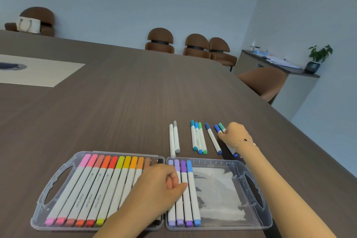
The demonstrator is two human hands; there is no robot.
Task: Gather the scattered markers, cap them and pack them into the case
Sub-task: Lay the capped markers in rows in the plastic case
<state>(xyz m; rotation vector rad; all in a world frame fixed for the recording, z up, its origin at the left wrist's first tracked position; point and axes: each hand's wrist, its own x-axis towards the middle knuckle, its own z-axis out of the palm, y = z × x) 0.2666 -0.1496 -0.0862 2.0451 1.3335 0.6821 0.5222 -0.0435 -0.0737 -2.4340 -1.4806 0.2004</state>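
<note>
A clear plastic case (251, 195) lies open on the table near me. Its left half holds a row of capped markers (100, 185) from pink to brown. The right half holds several purple and blue markers (190, 191). My left hand (156, 189) rests curled over the case's middle, thumb on the purple markers. My right hand (234, 134) grips two markers (220, 127), dark blue and teal, on the table behind the case. Loose on the table lie a blue marker (213, 139), three teal, blue and green markers (199, 138), and two grey ones (174, 138).
The dark wooden table (116, 106) stretches far ahead, with a pale inlay (38, 71) at left. Brown chairs (197, 46) line the far edge and one stands at the right edge (264, 83). A sideboard with a plant (318, 58) is against the right wall.
</note>
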